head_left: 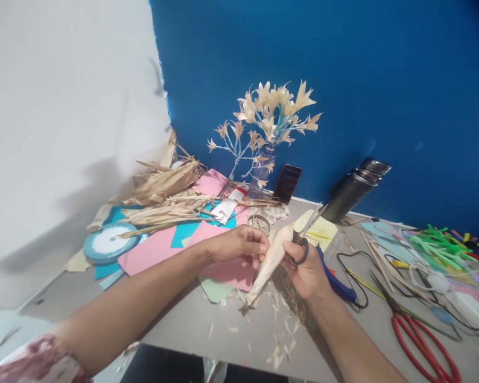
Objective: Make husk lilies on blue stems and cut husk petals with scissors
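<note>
A pale dried corn husk [272,259] hangs between my two hands over the table, its narrow end pointing down toward me. My left hand [241,244] pinches the husk's left edge with the fingertips. In my right hand [308,268] are small dark-handled scissors [302,250], their blades pointing up and away. The right thumb also lies close to the husk; whether it presses on it I cannot tell. Small husk clippings [281,351] lie scattered on the table below the hands.
Husk bundles [167,183], a blue ribbon spool [109,242] and pink sheets [151,252] lie left. Behind stand husk flowers [275,106] in a vase, a phone [287,182] and a black flask [353,191]. Right are red-handled shears [421,343], a cord, and green pipe cleaners [441,244].
</note>
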The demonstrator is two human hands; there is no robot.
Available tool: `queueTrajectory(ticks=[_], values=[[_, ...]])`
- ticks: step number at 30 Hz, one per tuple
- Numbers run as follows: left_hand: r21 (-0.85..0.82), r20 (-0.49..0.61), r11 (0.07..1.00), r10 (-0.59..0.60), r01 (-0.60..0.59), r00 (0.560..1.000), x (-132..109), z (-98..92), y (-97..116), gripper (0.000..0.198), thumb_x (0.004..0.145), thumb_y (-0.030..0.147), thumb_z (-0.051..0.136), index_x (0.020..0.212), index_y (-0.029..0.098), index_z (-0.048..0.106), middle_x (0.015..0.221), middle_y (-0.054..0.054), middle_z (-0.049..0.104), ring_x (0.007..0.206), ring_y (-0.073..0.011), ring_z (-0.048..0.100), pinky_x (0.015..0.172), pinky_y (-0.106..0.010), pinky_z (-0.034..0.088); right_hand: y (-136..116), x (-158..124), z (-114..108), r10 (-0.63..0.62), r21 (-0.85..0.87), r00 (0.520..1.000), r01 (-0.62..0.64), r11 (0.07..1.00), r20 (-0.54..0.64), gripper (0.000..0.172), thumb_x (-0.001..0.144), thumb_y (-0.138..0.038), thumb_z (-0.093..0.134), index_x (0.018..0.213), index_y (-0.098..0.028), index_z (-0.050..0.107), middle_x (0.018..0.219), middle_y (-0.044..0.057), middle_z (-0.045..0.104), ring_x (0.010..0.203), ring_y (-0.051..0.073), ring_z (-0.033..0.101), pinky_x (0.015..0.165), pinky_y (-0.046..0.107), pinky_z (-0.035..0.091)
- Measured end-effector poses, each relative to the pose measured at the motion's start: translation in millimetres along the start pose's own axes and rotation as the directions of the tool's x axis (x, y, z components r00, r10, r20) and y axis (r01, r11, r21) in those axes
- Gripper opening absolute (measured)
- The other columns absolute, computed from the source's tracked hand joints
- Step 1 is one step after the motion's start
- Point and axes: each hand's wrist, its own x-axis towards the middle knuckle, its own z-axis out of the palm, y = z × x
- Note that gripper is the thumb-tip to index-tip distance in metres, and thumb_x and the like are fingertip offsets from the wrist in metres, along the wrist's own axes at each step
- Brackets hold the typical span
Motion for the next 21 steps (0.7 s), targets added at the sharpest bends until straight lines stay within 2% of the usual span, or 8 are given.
queueTrajectory(ticks=[3, 6, 9, 11, 16, 19, 21], values=[[-0.036, -0.035, 0.999, -0.006, 0.005, 0.999, 1.7, 8.1, -4.9, 0.038, 0.075, 0.048, 0.076, 0.085, 0.014, 0.063, 0.064, 0.0, 0.063, 0.05, -0.0097, 0.055, 0.047, -0.021, 0.038, 0.0, 0.1, 0.4, -0.078, -0.044, 0.995, 0.076, 0.996, -0.055, 0.032, 0.057, -0.03, 0.086, 0.069, -0.016, 0.06, 0.058, -0.005, 0.051, 0.048, 0.008, 0.035, 0.042, 0.021, 0.025], [-0.044, -0.102, 0.998, 0.035, -0.04, 0.994, 6.1, 12.6, -12.4, 0.04, 0.069, 0.047, 0.081, 0.08, 0.013, 0.063, 0.061, 0.002, 0.059, 0.048, -0.0072, 0.049, 0.048, -0.021, 0.035, 5.2, -1.5, 0.5, -0.087, -0.09, 0.995, 0.084, 0.992, -0.039, 0.033, 0.059, -0.032, 0.086, 0.066, -0.016, 0.058, 0.054, -0.006, 0.046, 0.047, 0.008, 0.033, 0.042, 0.021, 0.023], [-0.123, -0.192, 0.986, 0.092, -0.117, 0.977, 11.8, 8.7, -18.4, 0.039, 0.068, 0.045, 0.082, 0.077, 0.012, 0.064, 0.065, 0.0, 0.062, 0.055, -0.0085, 0.054, 0.056, -0.021, 0.04, 13.8, -2.6, -1.9, -0.089, -0.162, 0.996, 0.086, 0.983, -0.007, 0.029, 0.063, -0.031, 0.085, 0.071, -0.015, 0.062, 0.056, -0.004, 0.05, 0.048, 0.009, 0.036, 0.044, 0.021, 0.027], [-0.161, -0.199, 0.978, 0.099, -0.132, 0.975, 14.3, 4.5, -20.3, 0.037, 0.066, 0.043, 0.084, 0.076, 0.012, 0.066, 0.066, 0.0, 0.063, 0.057, -0.0085, 0.056, 0.059, -0.021, 0.041, 18.7, -2.6, -4.2, -0.093, -0.198, 0.995, 0.095, 0.976, 0.016, 0.026, 0.064, -0.029, 0.084, 0.076, -0.015, 0.066, 0.06, -0.003, 0.055, 0.05, 0.009, 0.041, 0.046, 0.021, 0.032], [-0.286, -0.202, 0.953, 0.039, -0.097, 0.979, 12.3, 7.8, -18.7, 0.036, 0.061, 0.037, 0.088, 0.074, 0.012, 0.068, 0.067, -0.002, 0.066, 0.058, -0.0108, 0.059, 0.061, -0.023, 0.044, 20.1, -5.1, -4.7, -0.102, -0.218, 0.992, 0.115, 0.969, 0.073, 0.023, 0.065, -0.026, 0.083, 0.079, -0.015, 0.068, 0.067, 0.001, 0.063, 0.057, 0.016, 0.054, 0.052, 0.025, 0.045], [-0.43, -0.214, 0.899, -0.014, -0.081, 0.977, 10.1, 16.2, -17.8, 0.031, 0.065, 0.035, 0.086, 0.074, 0.012, 0.067, 0.066, -0.003, 0.066, 0.057, -0.0123, 0.059, 0.06, -0.025, 0.045, 17.1, -8.1, -2.0, -0.08, -0.196, 0.99, 0.102, 0.975, 0.115, 0.024, 0.069, -0.028, 0.081, 0.087, -0.016, 0.071, 0.072, 0.003, 0.067, 0.061, 0.019, 0.058, 0.056, 0.028, 0.048], [-0.459, -0.234, 0.883, -0.014, -0.098, 0.972, 10.4, 18.7, -18.0, 0.03, 0.068, 0.037, 0.083, 0.073, 0.012, 0.068, 0.066, -0.004, 0.066, 0.057, -0.0132, 0.06, 0.06, -0.025, 0.046, 16.2, -8.5, -1.2, -0.07, -0.154, 0.99, 0.089, 0.984, 0.122, 0.025, 0.068, -0.029, 0.082, 0.087, -0.016, 0.071, 0.074, 0.003, 0.068, 0.061, 0.019, 0.058, 0.056, 0.029, 0.048]])
